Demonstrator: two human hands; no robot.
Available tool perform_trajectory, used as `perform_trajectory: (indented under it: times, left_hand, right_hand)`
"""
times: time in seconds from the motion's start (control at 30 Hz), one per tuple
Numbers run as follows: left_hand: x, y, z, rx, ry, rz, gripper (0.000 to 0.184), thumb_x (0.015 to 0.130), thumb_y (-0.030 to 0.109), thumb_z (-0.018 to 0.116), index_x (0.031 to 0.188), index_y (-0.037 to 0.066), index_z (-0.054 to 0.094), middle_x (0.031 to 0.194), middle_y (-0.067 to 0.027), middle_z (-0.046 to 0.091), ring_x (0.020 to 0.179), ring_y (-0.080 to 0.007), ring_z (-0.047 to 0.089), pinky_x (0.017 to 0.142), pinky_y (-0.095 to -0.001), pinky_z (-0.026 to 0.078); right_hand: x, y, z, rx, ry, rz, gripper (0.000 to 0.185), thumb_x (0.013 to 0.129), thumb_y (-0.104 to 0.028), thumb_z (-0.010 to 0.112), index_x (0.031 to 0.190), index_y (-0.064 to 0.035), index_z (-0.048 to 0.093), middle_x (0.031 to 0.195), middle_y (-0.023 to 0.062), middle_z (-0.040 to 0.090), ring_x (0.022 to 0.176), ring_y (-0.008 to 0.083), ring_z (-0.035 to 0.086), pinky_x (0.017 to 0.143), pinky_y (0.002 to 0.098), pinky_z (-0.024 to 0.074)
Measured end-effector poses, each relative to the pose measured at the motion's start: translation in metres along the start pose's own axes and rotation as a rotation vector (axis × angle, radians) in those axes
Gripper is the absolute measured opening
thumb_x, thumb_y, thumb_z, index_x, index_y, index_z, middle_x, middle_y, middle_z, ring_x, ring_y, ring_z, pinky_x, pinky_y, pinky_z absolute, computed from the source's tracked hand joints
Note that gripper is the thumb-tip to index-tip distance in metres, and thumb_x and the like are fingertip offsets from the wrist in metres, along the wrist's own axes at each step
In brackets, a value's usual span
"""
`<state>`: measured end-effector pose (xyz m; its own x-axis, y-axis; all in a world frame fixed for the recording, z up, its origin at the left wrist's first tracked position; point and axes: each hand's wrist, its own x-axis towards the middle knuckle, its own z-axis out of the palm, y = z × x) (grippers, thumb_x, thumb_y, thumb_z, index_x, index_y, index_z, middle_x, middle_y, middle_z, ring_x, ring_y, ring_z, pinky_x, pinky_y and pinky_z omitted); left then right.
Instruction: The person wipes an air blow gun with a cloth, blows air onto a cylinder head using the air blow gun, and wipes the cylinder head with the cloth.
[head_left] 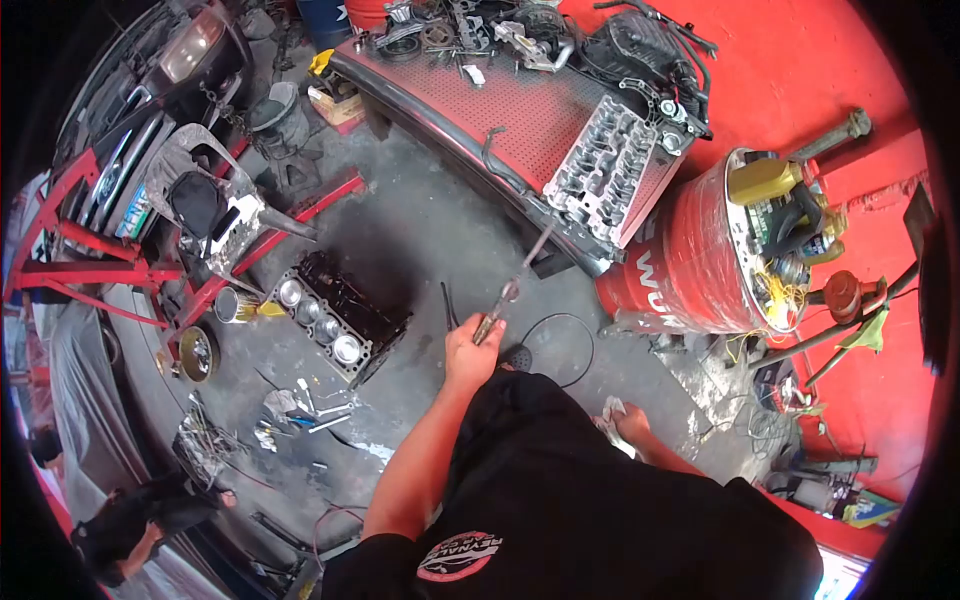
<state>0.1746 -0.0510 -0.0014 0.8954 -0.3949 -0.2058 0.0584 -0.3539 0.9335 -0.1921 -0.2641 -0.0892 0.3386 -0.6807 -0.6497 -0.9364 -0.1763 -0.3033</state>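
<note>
The left hand is gripping a long, thin metal tool with a brownish handle, fingers closed around the handle. The shaft is pointing forward over the floor, its far end reaching the near edge of a red perforated bench top with a dark rim; whether the tip is touching cannot be told. The right hand is closing around a crumpled white cloth beside the body.

A silver metal cylinder head is lying at the bench's near right corner, its lower end sitting close to the edge. A red drum wrapped in clear film is standing just beside that corner, narrowing the passage there.

A broad stretch of grey concrete floor is running between the bench and a dark engine block with a pale, round-bored top face, offering the widest room for moving. A thin black looped cable is lying near the person's feet. Silver spanners are lying beyond the block's near end, and a red steel beam is bordering the floor at left. Another person in black is occupying the lower left.
</note>
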Motion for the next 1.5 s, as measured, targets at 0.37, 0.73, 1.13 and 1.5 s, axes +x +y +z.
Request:
perform_trajectory:
  times: [0.37, 0.73, 1.13, 1.5]
  left_hand:
    - [0.059, 0.012, -0.027, 0.132, -0.107, 0.163, 0.018, 0.091, 0.020, 0.071, 0.093, 0.003, 0.067, 0.064, -0.0138, 0.062, 0.054, -0.0277, 0.061, 0.057, -0.0402, 0.048]
    - [0.082, -0.018, -0.040, 0.195, -0.257, 0.238, 0.022, 0.091, 0.021, 0.069, 0.107, 0.006, 0.067, 0.066, -0.0137, 0.062, 0.056, -0.0273, 0.061, 0.057, -0.0390, 0.048]
    - [0.042, -0.008, 0.010, -0.079, -0.119, 0.132, 0.013, 0.093, 0.015, 0.067, 0.097, 0.003, 0.066, 0.066, -0.0078, 0.062, 0.049, -0.0187, 0.056, 0.049, -0.0341, 0.046]
    - [0.015, -0.001, 0.045, -0.537, -0.062, -0.242, 0.015, 0.097, 0.015, 0.065, 0.094, 0.001, 0.062, 0.071, -0.0086, 0.063, 0.043, -0.0123, 0.049, 0.041, -0.0286, 0.043]
  right_hand:
    - [-0.041, -0.108, 0.048, 0.181, 0.243, 0.012, 0.035, 0.088, -0.031, 0.060, 0.100, 0.0013, 0.065, 0.090, 0.0258, 0.069, 0.089, 0.0376, 0.068, 0.079, 0.0448, 0.0509]
    - [-0.154, -0.081, 0.142, 0.531, 0.330, 0.205, 0.041, 0.089, -0.036, 0.057, 0.092, 0.0038, 0.066, 0.090, 0.0269, 0.068, 0.090, 0.0429, 0.068, 0.080, 0.0475, 0.0515]
    - [-0.133, -0.003, 0.126, 0.299, 0.232, -0.021, 0.031, 0.091, -0.030, 0.058, 0.094, 0.0001, 0.062, 0.090, 0.0202, 0.068, 0.089, 0.0360, 0.067, 0.078, 0.0450, 0.0506]
    - [-0.120, 0.113, 0.060, 0.296, 0.218, 0.049, 0.036, 0.086, -0.032, 0.056, 0.090, 0.0021, 0.065, 0.085, 0.0231, 0.068, 0.085, 0.0359, 0.068, 0.078, 0.0450, 0.0510]
